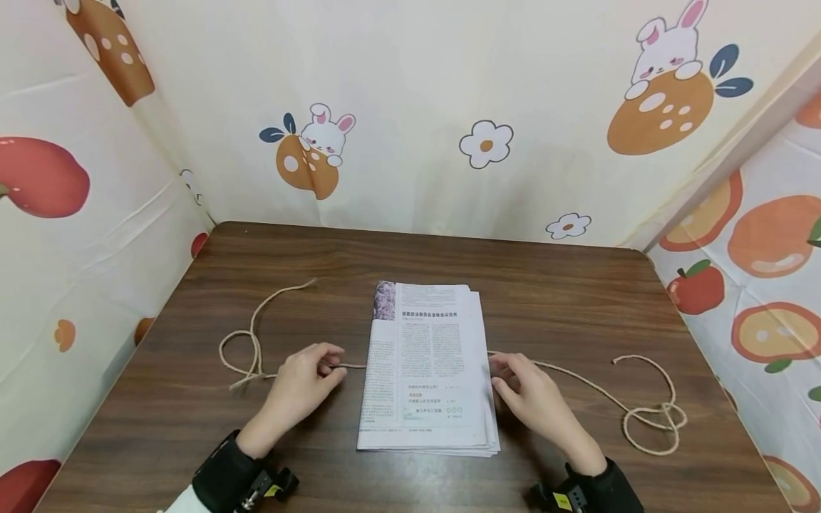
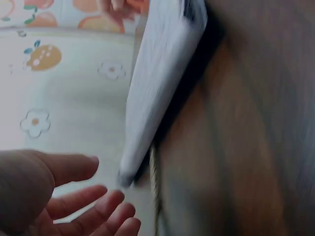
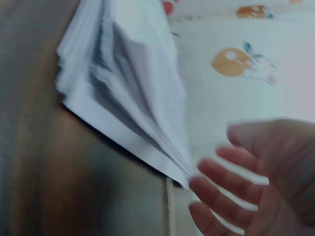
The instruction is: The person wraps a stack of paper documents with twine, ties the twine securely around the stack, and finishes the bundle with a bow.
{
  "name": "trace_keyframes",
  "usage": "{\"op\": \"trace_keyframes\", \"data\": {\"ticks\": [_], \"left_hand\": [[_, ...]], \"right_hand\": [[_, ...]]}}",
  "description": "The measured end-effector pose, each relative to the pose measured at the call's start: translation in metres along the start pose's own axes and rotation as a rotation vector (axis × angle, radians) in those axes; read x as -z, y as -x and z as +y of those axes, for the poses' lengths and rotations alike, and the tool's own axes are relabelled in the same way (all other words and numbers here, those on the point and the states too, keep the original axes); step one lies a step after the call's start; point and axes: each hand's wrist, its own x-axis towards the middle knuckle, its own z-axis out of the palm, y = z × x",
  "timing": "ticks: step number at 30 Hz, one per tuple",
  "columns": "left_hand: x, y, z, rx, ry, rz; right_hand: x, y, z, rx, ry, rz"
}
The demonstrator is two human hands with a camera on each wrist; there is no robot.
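A folded stack of newspapers (image 1: 428,370) lies on the table, its pages layered along the right edge (image 3: 128,93). Under it passes a beige rope (image 1: 577,375), which comes out on both sides and ends in a loose loop at each end. My left hand (image 1: 304,381) hovers left of the stack, over the rope, fingers loosely bent and nothing between them. In the left wrist view the rope (image 2: 154,182) runs beside those fingertips (image 2: 115,197). Close to the stack's right edge is my right hand (image 1: 529,392), its relaxed fingers spread apart and holding nothing.
The brown wooden table (image 1: 423,256) backs onto a curtain (image 1: 410,78) printed with rabbits and flowers. Fruit-patterned cloth (image 1: 770,285) hangs at the right, and another cloth (image 1: 96,263) covers the left side. Each wrist wears a black band with a small camera.
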Motion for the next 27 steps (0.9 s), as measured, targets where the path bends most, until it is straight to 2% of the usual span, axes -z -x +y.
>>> {"op": "trace_keyframes", "data": {"ticks": [5,10,18,22,27], "left_hand": [[0.017,-0.005,-0.016,-0.07,-0.125,0.04],[0.033,-0.012,-0.033,-0.07,-0.198,0.05],[0.054,-0.028,-0.062,-0.004,-0.214,0.12],[0.06,-0.036,-0.074,0.041,-0.235,0.141],[0.065,-0.046,-0.086,0.112,-0.274,0.116]], "right_hand": [[0.005,0.006,-0.001,0.115,0.025,0.041],[0.007,0.012,-0.003,0.154,0.037,0.09],[0.008,0.016,-0.003,0.172,0.042,0.177],[0.007,0.018,-0.004,0.176,0.044,0.18],[0.005,0.02,-0.009,0.181,0.005,0.2]]}}
